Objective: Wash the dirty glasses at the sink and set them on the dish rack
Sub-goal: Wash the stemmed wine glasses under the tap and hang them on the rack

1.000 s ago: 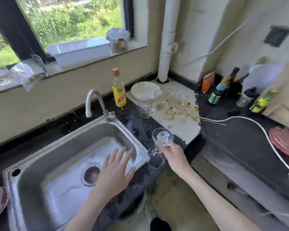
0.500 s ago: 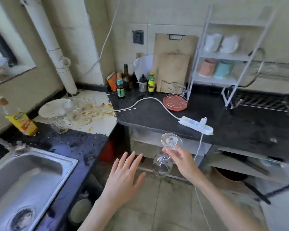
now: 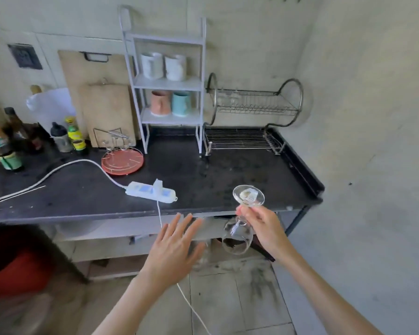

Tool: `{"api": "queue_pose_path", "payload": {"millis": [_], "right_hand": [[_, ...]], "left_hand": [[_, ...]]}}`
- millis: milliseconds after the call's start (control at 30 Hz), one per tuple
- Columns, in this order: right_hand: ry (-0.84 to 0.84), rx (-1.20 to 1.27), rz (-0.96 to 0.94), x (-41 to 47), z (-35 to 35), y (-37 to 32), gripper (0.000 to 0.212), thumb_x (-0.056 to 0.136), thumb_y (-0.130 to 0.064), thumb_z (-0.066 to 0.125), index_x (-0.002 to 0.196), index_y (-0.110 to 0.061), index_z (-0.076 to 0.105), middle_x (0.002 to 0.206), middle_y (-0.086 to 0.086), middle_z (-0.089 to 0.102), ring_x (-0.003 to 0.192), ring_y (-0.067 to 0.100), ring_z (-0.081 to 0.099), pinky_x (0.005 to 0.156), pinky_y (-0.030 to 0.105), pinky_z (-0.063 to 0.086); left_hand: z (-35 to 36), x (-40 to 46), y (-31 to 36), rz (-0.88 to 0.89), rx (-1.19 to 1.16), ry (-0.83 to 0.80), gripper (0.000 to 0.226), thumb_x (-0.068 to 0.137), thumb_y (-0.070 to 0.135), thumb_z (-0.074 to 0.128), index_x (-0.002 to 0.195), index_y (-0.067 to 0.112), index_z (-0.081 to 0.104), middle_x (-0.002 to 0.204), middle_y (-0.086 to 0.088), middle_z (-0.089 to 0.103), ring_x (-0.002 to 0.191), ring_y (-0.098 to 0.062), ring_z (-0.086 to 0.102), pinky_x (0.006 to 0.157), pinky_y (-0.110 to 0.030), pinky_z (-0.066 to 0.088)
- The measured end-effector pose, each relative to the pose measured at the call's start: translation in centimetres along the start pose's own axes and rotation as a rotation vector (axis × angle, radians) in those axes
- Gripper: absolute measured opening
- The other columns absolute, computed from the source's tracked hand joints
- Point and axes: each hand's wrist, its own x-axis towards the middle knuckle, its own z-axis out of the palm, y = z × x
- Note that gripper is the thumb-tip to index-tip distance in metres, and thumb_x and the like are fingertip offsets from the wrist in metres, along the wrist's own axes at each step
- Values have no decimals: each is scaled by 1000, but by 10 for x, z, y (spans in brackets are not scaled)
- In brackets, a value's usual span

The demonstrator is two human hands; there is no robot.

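Black counter — dish rack, power strip

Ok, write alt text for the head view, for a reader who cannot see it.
A person's right hand holds a wine glass upside down by its stem, in front of a black counter, while the open left hand hovers beside it. At the back of the counter stands a wire dish rack, with a white shelf of mugs to its left.

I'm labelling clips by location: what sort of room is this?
Most likely a home kitchen: a wire dish rack on the dark counter, cutting boards against the wall, sauce bottles.
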Motion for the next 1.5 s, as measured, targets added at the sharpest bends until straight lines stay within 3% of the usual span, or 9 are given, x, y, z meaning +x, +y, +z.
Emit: {"api": "queue_pose_path", "payload": {"millis": [133,300,433,533,867,967,1200,1367,1500], "right_hand": [[80,-27,-19,45,-36,18,25,96,-16,49,90,5,62,89,14,69,92,40,59,86,49,45],[126,-28,-48,128,-65,19,38,95,-31,51,91,5,61,93,27,64,94,40,59,84,50,48],[129,-7,-61,207,-89,4,21,95,-23,51,90,-11,68,86,0,71,85,12,67,77,21,51],[137,-19,-110,261,-111,-18,15,95,-25,51,94,-22,66,88,-10,69,89,2,65,84,19,49],[195,-150,-271,440,-179,-53,25,95,-27,48,107,-13,64,97,1,68,89,20,66,83,36,55],[169,-150,-301,494,-192,-55,31,96,-30,45,113,-10,61,101,6,67,89,29,65,83,41,54],[101,-221,-313,610,-199,-42,36,97,-30,46,116,-5,62,92,0,65,76,5,54,61,8,38],[42,-261,-310,656,-179,-25,37,97,-30,47,118,-4,62,111,10,66,94,14,57,83,24,42],[-32,-316,-288,675,-166,-10,37,97,-31,46,118,-5,62,114,8,65,100,19,60,86,25,44]], "left_hand": [[-1,66,17,68,2,-58,77,79,59,5,146,26,22,153,5,18,144,-23,13,114,-36,10],[1,162,14,111,119,-25,55,86,49,31,124,20,58,125,-2,61,117,-27,56,91,-42,47],[-13,247,6,148,86,-8,70,84,57,13,141,23,38,147,1,38,138,-25,30,110,-37,17],[-28,309,3,160,62,92,85,74,62,-6,147,27,19,155,3,17,145,-20,6,110,-31,-4],[-45,478,11,101,130,79,61,95,55,12,148,27,9,157,0,6,145,-19,-3,116,-37,-1],[-33,512,12,67,137,98,81,77,61,-8,148,28,9,157,0,7,145,-21,-3,111,-34,-7],[-1,563,6,-55,134,105,92,70,72,-25,147,30,3,156,-1,-5,139,-23,-15,109,-39,-10],[9,568,1,-149,302,34,66,94,55,0,140,25,36,143,-9,43,132,-30,37,103,-47,24],[11,566,-1,-176,338,25,61,96,53,5,139,26,38,139,-6,48,128,-27,45,102,-46,29]]}}
